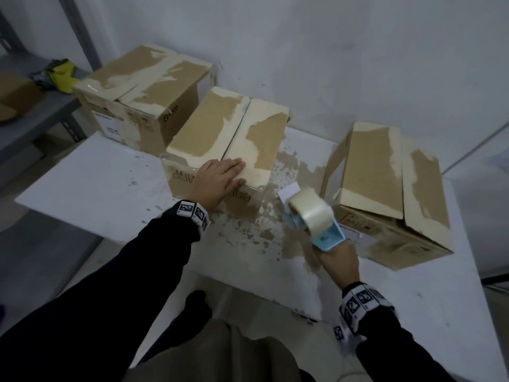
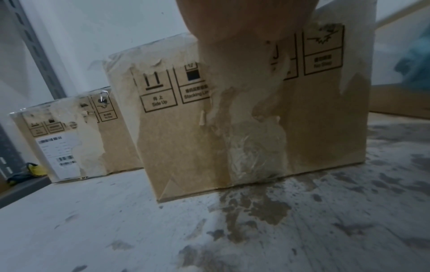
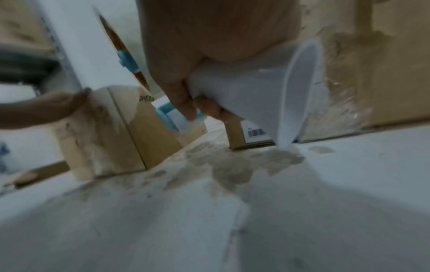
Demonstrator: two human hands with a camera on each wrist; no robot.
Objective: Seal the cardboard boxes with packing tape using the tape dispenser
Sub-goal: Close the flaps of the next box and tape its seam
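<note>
Left hand lies flat on the middle torn brown cardboard box mid-bench; right hand grips the blue tape dispenser beside it. Loose tape end may stick crooked

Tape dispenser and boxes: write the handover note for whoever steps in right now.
Left hand: flat on the near end of the middle box, pressing its closed flaps.
Right hand: grips the tape dispenser, held above the table between the middle box and the right box.
Done: the left box and middle box have their flaps closed; whether fresh tape is on them I cannot tell.
Left: the right box has one flap raised; close it and tape it.
</note>
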